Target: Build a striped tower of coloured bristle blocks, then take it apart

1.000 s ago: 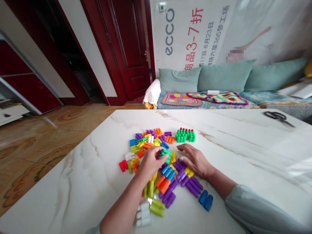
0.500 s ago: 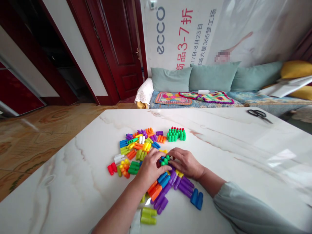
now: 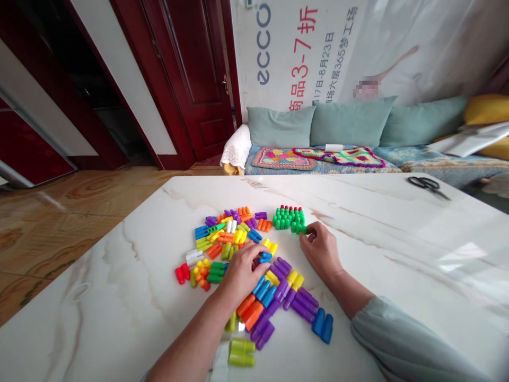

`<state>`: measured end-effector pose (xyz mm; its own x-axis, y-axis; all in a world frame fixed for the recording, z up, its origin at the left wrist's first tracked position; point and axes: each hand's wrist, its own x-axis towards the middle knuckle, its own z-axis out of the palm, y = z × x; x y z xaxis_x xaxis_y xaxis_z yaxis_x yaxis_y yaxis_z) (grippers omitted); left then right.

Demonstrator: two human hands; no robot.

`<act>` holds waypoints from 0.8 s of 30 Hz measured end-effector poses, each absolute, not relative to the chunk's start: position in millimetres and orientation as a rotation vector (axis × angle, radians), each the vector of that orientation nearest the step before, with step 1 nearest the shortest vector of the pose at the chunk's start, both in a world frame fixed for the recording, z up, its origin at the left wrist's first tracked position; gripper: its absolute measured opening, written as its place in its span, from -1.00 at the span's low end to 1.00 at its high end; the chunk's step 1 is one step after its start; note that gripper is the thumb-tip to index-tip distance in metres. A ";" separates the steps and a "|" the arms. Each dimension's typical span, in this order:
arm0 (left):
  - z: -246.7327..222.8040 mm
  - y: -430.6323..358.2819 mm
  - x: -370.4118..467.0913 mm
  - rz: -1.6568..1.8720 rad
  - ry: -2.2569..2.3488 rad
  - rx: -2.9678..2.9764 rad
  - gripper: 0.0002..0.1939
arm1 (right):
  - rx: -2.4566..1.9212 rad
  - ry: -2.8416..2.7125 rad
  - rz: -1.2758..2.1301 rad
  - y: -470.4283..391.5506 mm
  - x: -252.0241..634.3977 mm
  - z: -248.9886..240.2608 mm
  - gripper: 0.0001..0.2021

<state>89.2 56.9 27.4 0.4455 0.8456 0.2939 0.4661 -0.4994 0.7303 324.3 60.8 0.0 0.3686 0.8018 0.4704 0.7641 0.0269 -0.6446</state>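
Note:
My left hand (image 3: 240,269) pinches a small blue bullet-shaped toy block (image 3: 264,257) between thumb and fingers, just above the loose pile. Farther right, my right hand (image 3: 323,248) has its fingertips on a green toy block (image 3: 297,228). That block lies at the near right corner of a green block cluster (image 3: 284,218) topped with red pieces; whether the two touch I cannot tell. Nearer to me lies a branching joined line of purple blocks (image 3: 281,289) with yellow, blue and orange blocks among them. Part of the pile is hidden behind my left hand.
Loose coloured blocks (image 3: 226,237) spread left of centre, with red blocks (image 3: 182,273) at their edge. A lime block (image 3: 242,353) sits near me. Black scissors (image 3: 427,185) rest at the marble-patterned table's (image 3: 119,276) far right. Behind stands a sofa with green cushions (image 3: 350,123).
My hands were together over blue and green blocks. They have parted: the right carried the green block away and right to the green cluster, while the left kept the blue one.

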 end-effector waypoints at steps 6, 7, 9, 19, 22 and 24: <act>25.1 57.9 90.4 0.881 1.092 2.131 -0.77 | -1.779 -1.425 -0.007 70.0 332.7 -2.5 -0.93; 24.9 57.8 90.6 0.883 1.089 2.122 -0.77 | -1.768 -1.433 -0.007 71.4 333.6 -2.7 -0.92; 24.3 57.5 90.7 0.890 1.083 2.097 -0.78 | -1.738 -1.443 0.003 73.6 335.1 -3.6 -0.90; 23.1 57.2 91.0 0.904 1.081 2.030 -0.76 | -1.717 -1.631 -0.014 59.1 322.0 5.9 -0.81; 25.1 57.2 90.6 0.898 1.084 2.068 -0.76 | -1.823 -1.659 -0.028 58.1 320.1 5.5 -0.78; 26.0 56.9 90.3 0.896 1.085 2.107 -0.77 | -1.883 -1.664 -0.034 59.3 320.9 4.4 -0.74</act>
